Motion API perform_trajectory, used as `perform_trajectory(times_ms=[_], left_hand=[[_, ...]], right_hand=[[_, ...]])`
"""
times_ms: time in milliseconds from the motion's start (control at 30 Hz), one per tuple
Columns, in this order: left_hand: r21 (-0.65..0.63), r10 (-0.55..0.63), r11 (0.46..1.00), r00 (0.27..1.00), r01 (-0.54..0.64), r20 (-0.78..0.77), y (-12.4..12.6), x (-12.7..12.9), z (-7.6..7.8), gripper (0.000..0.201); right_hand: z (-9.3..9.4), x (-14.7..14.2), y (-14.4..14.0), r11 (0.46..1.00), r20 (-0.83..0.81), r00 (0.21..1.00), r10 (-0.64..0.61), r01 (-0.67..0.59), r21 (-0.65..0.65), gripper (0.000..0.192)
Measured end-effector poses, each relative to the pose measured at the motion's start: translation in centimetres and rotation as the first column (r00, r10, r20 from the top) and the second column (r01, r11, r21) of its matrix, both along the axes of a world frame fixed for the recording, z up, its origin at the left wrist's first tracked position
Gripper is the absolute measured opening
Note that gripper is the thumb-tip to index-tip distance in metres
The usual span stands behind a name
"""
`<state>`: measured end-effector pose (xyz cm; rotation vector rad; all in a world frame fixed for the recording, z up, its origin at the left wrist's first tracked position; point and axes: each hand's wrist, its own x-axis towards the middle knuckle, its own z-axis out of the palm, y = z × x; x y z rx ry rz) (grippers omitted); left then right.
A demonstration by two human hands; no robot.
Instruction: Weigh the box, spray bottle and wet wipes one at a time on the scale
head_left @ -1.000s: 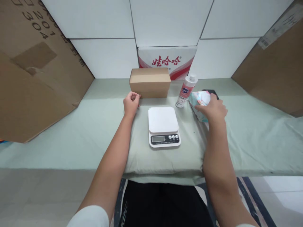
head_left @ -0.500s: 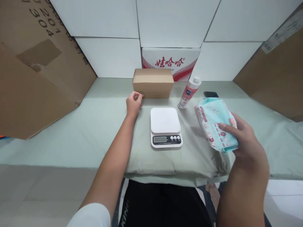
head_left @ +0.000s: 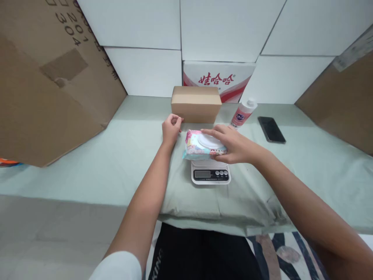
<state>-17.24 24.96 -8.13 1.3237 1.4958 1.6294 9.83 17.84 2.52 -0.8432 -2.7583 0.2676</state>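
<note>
My right hand (head_left: 233,143) grips a pack of wet wipes (head_left: 195,144) by its right end, thumb toward me and fingers over the far side. The pack lies level with its white lid up, over the plate of a white kitchen scale (head_left: 194,181); I cannot tell whether it touches the plate. The scale's display and buttons face me, and most of its plate is hidden. My left hand (head_left: 171,129) rests on the cloth with fingers curled closed, at the front left corner of a brown cardboard box (head_left: 196,111). Nothing shows in those fingers.
A pink and white bottle (head_left: 243,112) stands behind my right hand, its base partly hidden. Right of it lies a black phone (head_left: 271,129). A white and red carton (head_left: 215,70) leans at the wall. Big cardboard sheets (head_left: 52,109) flank the cloth-covered table (head_left: 136,163).
My right hand has carried the wipes pack left from the table's right side to over the scale, turning it lid up. The phone is now uncovered. My left hand stays by the box.
</note>
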Motion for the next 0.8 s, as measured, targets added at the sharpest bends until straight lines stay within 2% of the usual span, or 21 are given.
perform_trajectory(times_ms=[100,233,333,467,567,667,733,800], left_hand=[[0.01,-0.009,1.0,1.0,0.009,0.008,0.1,0.0,-0.1,0.013],[0.013,-0.008,1.0,1.0,0.008,0.011,0.0,0.1,0.1,0.012],[0.004,-0.003,1.0,1.0,0.003,0.001,-0.2,0.1,0.3,0.012],[0.008,-0.008,1.0,1.0,0.008,-0.008,-0.3,0.0,0.4,0.012],[0.019,-0.016,1.0,1.0,0.016,0.001,-0.1,-0.1,0.2,0.013],[0.021,-0.018,1.0,1.0,0.018,0.0,0.1,-0.1,0.0,0.013],[0.017,-0.014,1.0,1.0,0.015,-0.017,0.1,-0.1,-0.2,0.014],[0.005,-0.01,1.0,1.0,0.01,-0.03,0.1,-0.1,-0.2,0.015]], right_hand=[[0.1,-0.1,-0.5,0.999,0.087,0.996,-0.02,0.016,0.043,0.082],[1.4,-0.7,-1.2,0.995,0.139,0.988,-0.06,0.048,0.088,0.09],[2.1,-2.0,-1.3,0.993,0.173,0.982,-0.07,0.053,0.105,0.098],[2.3,-4.0,-1.2,0.992,0.285,0.954,-0.095,0.067,0.108,0.107],[2.2,-5.0,-1.4,0.987,0.364,0.92,-0.145,0.11,0.116,0.101],[2.4,-5.2,-2.0,0.98,0.359,0.913,-0.192,0.157,0.123,0.094],[2.7,-4.4,-2.6,0.971,0.318,0.917,-0.239,0.228,0.073,0.09],[3.0,-2.7,-3.4,0.942,0.225,0.921,-0.318,0.334,-0.038,0.086]])
